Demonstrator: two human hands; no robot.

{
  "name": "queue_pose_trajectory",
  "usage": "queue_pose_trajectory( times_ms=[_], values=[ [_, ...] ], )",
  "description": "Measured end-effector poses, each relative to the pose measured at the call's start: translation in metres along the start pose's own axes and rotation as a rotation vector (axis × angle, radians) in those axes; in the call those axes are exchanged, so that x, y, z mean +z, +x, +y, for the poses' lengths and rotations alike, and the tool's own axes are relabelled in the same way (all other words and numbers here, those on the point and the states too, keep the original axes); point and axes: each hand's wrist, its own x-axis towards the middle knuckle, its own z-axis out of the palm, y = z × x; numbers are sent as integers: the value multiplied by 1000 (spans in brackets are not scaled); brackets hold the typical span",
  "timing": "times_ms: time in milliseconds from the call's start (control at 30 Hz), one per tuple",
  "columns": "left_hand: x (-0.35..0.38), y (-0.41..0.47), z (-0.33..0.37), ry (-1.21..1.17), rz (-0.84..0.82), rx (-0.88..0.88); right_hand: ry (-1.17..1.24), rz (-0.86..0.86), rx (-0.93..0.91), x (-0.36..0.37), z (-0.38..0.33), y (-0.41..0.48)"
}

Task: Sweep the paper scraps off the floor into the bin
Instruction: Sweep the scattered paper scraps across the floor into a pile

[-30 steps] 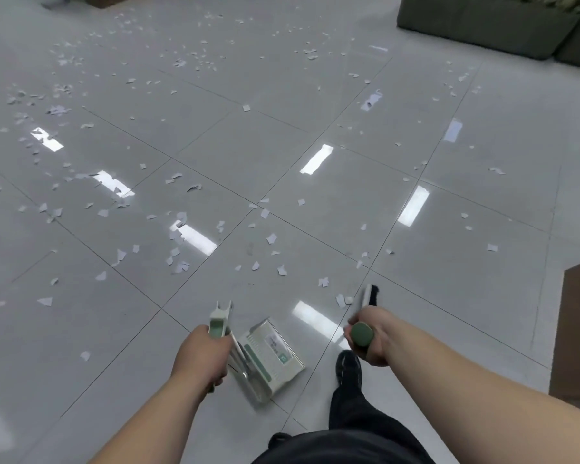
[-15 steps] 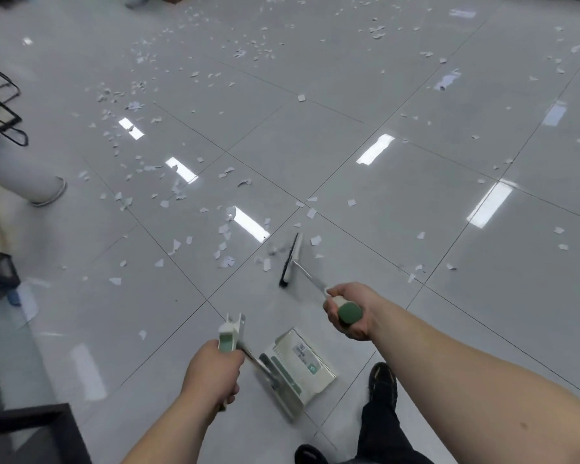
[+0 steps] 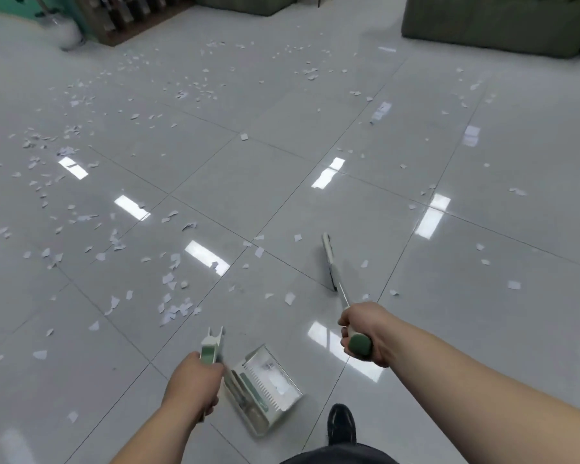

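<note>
The left hand (image 3: 191, 380) gripped the white-and-green plastic dustpan (image 3: 265, 390) close by for catching. The right hand (image 3: 365, 333) clasped the slim green-capped white broom (image 3: 329, 259), reaching toward one o'clock for white paper scraps (image 3: 175, 309).

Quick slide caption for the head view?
Left hand grips dustpan, right hand grips broom, paper scraps scattered across tiled floor.

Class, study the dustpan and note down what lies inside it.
Inside the dustpan, a green toothed comb strip and what looks like one pale paper scrap show. The left hand and handle cover its left edge.
</note>
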Motion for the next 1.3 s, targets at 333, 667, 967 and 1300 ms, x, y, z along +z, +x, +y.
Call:
queue_pose_trajectory(
  times_ms=[333, 667, 967, 1300],
  values=[
    [34, 20, 62, 158, -4, 120, -65, 236, 33, -117, -7, 38],
    [6, 49, 47, 80, -14, 54, -49, 106, 336, -23, 6, 49],
    [-84, 88, -20, -110, 6, -98, -168, -116, 237, 190, -10, 22],
    [-176, 150, -83, -180, 35, -164, -105, -319, 194, 351, -47, 43]
  ],
)
